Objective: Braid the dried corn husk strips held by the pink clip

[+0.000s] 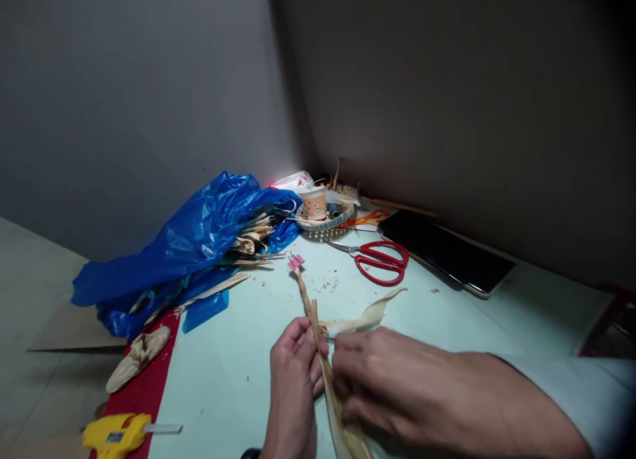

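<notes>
A braid of dried husk strips (303, 290) runs down the near part of the table, its far end pinched in a pink binder clip (295, 262). My left hand (297, 366) grips the braid between thumb and fingers where the loose strips spread out. Close on its right, my right hand (370, 373) is closed around husk strips, its fingertips partly hidden. One pale, flat strip (368, 316) sticks out to the right beyond my knuckles. Longer strips (342, 426) hang down between my hands toward the near edge.
Red-handled scissors (382, 263) lie beyond my right hand, near a black phone or tablet (442, 250). A round basket (350, 210) holds a cup (314, 204). Left are a blue plastic bag (199, 227) of husks, a braided husk piece (139, 358) and a yellow glue gun (116, 436).
</notes>
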Demonstrator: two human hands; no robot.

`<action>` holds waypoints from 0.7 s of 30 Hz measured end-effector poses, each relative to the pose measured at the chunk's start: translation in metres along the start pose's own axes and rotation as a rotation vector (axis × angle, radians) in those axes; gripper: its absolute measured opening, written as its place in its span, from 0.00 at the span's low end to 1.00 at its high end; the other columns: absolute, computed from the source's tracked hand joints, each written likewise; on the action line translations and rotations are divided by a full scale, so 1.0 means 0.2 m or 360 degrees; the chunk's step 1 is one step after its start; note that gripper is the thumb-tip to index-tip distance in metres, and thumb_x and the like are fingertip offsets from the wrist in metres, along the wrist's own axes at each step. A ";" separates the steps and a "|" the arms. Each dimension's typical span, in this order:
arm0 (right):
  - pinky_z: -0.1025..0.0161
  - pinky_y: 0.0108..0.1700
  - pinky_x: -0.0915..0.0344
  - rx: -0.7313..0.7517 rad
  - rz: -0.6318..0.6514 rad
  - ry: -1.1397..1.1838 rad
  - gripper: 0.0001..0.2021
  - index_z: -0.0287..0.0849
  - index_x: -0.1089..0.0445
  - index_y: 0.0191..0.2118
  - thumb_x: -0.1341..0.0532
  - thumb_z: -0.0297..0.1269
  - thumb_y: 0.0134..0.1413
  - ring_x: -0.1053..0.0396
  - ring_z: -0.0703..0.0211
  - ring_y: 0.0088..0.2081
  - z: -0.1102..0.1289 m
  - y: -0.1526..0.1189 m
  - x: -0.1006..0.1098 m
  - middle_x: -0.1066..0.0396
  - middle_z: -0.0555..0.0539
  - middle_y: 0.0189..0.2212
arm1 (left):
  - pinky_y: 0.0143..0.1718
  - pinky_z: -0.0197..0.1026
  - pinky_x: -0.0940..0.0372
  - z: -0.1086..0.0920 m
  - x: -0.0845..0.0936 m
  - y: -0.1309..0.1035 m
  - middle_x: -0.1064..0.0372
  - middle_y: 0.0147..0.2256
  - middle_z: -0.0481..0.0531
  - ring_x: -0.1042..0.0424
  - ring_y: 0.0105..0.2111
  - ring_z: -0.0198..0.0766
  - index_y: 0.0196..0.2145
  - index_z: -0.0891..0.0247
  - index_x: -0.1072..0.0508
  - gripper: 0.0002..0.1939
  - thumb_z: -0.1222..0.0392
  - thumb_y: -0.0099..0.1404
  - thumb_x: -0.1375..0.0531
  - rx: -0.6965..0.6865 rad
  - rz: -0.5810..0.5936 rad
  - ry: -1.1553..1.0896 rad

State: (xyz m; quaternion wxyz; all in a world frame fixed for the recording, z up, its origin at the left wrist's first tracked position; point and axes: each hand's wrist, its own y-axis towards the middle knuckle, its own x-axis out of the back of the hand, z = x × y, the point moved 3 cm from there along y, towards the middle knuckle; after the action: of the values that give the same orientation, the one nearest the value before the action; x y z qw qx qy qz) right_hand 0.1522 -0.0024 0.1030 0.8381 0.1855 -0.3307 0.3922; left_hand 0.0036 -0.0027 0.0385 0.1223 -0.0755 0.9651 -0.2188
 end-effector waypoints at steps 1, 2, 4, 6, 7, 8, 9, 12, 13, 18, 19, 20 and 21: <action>0.62 0.41 0.36 -0.0031 -0.0096 -0.0050 0.08 0.39 0.32 0.42 0.46 0.32 0.62 0.32 0.56 0.39 -0.02 0.01 0.03 0.30 0.43 0.39 | 0.17 0.28 0.60 0.00 0.00 0.00 0.39 0.20 0.41 0.54 0.15 0.21 0.29 0.64 0.32 0.11 0.56 0.56 0.35 0.0008 -0.0004 -0.0009; 0.61 0.41 0.37 -0.0075 -0.0201 -0.0104 0.07 0.39 0.33 0.41 0.47 0.34 0.63 0.33 0.56 0.37 -0.04 0.03 0.06 0.30 0.43 0.38 | 0.17 0.27 0.60 0.00 0.00 0.00 0.39 0.20 0.40 0.54 0.14 0.21 0.30 0.64 0.32 0.11 0.56 0.57 0.36 0.0003 0.0002 -0.0020; 0.60 0.41 0.38 -0.0162 -0.0336 -0.0153 0.08 0.39 0.34 0.41 0.47 0.36 0.64 0.35 0.55 0.38 -0.10 0.08 0.09 0.32 0.42 0.38 | 0.16 0.27 0.62 -0.01 -0.01 0.00 0.41 0.20 0.39 0.56 0.14 0.19 0.30 0.64 0.33 0.11 0.57 0.57 0.35 -0.0022 0.0025 -0.0044; 0.60 0.40 0.38 -0.0178 -0.0258 0.0000 0.09 0.40 0.34 0.41 0.48 0.38 0.65 0.34 0.55 0.39 -0.16 0.13 0.07 0.31 0.43 0.37 | 0.16 0.27 0.63 -0.01 -0.01 0.00 0.42 0.19 0.38 0.56 0.13 0.19 0.29 0.64 0.33 0.12 0.55 0.56 0.35 -0.0042 0.0013 -0.0059; 0.62 0.38 0.38 -0.0171 -0.0178 0.0130 0.10 0.40 0.33 0.40 0.49 0.39 0.65 0.33 0.56 0.38 -0.18 0.16 0.05 0.30 0.45 0.35 | 0.16 0.27 0.63 -0.01 -0.01 0.00 0.41 0.19 0.39 0.55 0.13 0.19 0.30 0.64 0.33 0.13 0.54 0.55 0.34 -0.0045 -0.0007 -0.0063; 0.63 0.37 0.38 -0.0168 -0.0112 0.0259 0.11 0.40 0.33 0.39 0.49 0.39 0.65 0.33 0.57 0.36 -0.20 0.18 0.03 0.29 0.46 0.33 | 0.16 0.26 0.62 0.00 -0.01 0.00 0.41 0.19 0.39 0.53 0.14 0.19 0.30 0.64 0.33 0.14 0.53 0.55 0.34 -0.0048 -0.0030 -0.0071; 0.64 0.36 0.38 -0.0167 -0.0084 0.0369 0.11 0.39 0.32 0.39 0.49 0.39 0.65 0.32 0.58 0.34 -0.22 0.20 0.01 0.29 0.46 0.31 | 0.17 0.26 0.60 0.00 -0.01 0.00 0.41 0.19 0.39 0.50 0.14 0.20 0.30 0.64 0.33 0.15 0.51 0.55 0.34 -0.0048 -0.0051 -0.0082; 0.65 0.36 0.37 -0.0117 -0.0110 0.0687 0.11 0.38 0.31 0.39 0.48 0.37 0.65 0.32 0.60 0.32 -0.25 0.22 -0.04 0.27 0.47 0.32 | 0.17 0.26 0.57 0.04 -0.02 0.00 0.42 0.19 0.39 0.46 0.15 0.22 0.32 0.64 0.32 0.19 0.47 0.54 0.33 -0.0048 -0.0076 -0.0105; 0.65 0.37 0.37 -0.0098 -0.0103 0.0807 0.11 0.38 0.30 0.39 0.48 0.37 0.64 0.31 0.60 0.33 -0.25 0.22 -0.05 0.26 0.47 0.32 | 0.17 0.26 0.57 0.05 -0.02 0.00 0.42 0.20 0.39 0.47 0.15 0.22 0.33 0.63 0.32 0.19 0.46 0.54 0.33 -0.0055 -0.0077 -0.0098; 0.67 0.35 0.38 -0.0298 -0.0138 0.1145 0.10 0.37 0.28 0.36 0.44 0.37 0.61 0.32 0.60 0.31 -0.32 0.22 -0.12 0.26 0.48 0.29 | 0.16 0.27 0.61 0.08 -0.02 0.01 0.38 0.21 0.40 0.54 0.14 0.21 0.37 0.58 0.37 0.19 0.45 0.58 0.36 -0.0130 -0.0062 -0.0065; 0.67 0.34 0.38 -0.0350 -0.0160 0.1174 0.10 0.37 0.28 0.35 0.43 0.38 0.60 0.32 0.61 0.30 -0.33 0.22 -0.14 0.26 0.48 0.28 | 0.16 0.27 0.62 0.09 -0.02 0.01 0.37 0.21 0.40 0.55 0.14 0.21 0.38 0.58 0.38 0.20 0.45 0.57 0.36 -0.0128 -0.0050 -0.0090; 0.67 0.33 0.39 -0.0391 -0.0176 0.1206 0.10 0.37 0.28 0.35 0.43 0.38 0.60 0.32 0.61 0.30 -0.33 0.22 -0.15 0.26 0.48 0.27 | 0.16 0.27 0.62 0.09 -0.02 0.01 0.37 0.21 0.40 0.56 0.14 0.21 0.38 0.57 0.38 0.20 0.45 0.57 0.35 -0.0118 -0.0042 -0.0115; 0.67 0.33 0.39 -0.0419 -0.0194 0.1243 0.10 0.37 0.28 0.34 0.43 0.38 0.60 0.32 0.61 0.30 -0.34 0.22 -0.16 0.26 0.48 0.27 | 0.15 0.27 0.62 0.08 -0.02 0.01 0.36 0.21 0.40 0.57 0.13 0.20 0.39 0.57 0.39 0.21 0.45 0.56 0.35 -0.0111 -0.0036 -0.0135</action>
State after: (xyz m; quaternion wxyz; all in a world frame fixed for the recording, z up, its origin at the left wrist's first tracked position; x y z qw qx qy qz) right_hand 0.1301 0.0474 0.0353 0.9388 -0.0666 -0.0236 0.3371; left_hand 0.0123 -0.0068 0.0238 0.1578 -0.0999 0.9652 -0.1829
